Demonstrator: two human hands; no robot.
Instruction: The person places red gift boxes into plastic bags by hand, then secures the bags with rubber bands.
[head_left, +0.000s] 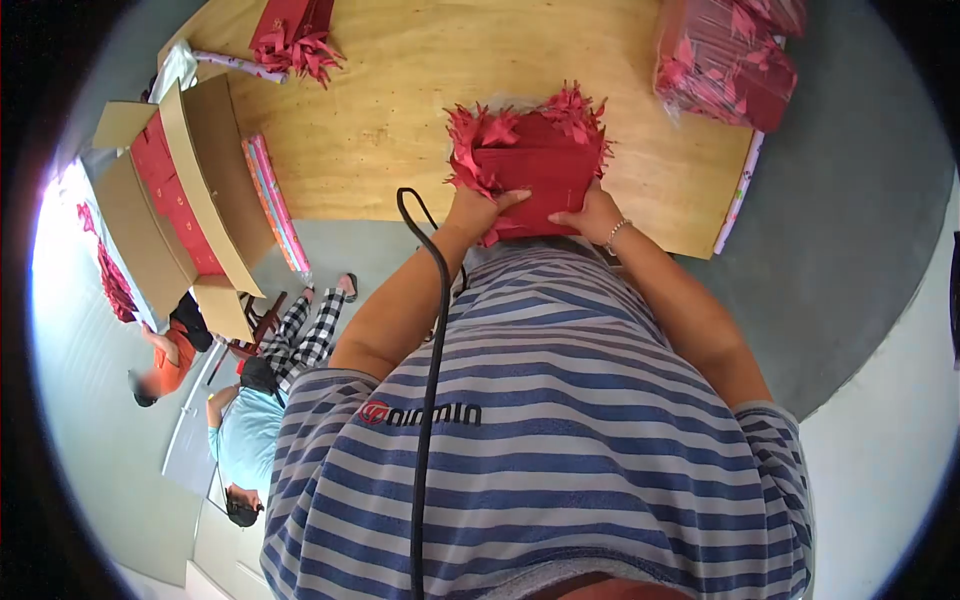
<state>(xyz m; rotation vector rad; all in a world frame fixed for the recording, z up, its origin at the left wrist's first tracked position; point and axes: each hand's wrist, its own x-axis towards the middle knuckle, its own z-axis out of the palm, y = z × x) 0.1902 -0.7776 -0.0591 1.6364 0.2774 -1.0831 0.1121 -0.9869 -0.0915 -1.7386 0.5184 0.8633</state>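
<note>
A stack of dark red bags (pixel 540 175), with bright red ribbon ends bunched along its sides and far edge, is at the near edge of the wooden table. My left hand (pixel 487 208) grips its near left side, thumb on top and the other fingers hidden. On the near right side my right hand (pixel 595 213), with a bracelet at the wrist, holds the same stack, thumb lying over the top face. Some clear plastic shows behind the ribbons.
The wooden table (pixel 370 150) carries more red bags (pixel 292 30) at far left and plastic-wrapped red bundles (pixel 725 70) at right. An open carton (pixel 215 170) with red contents stands left. A black cable (pixel 440 300) hangs before me. Two people are at lower left.
</note>
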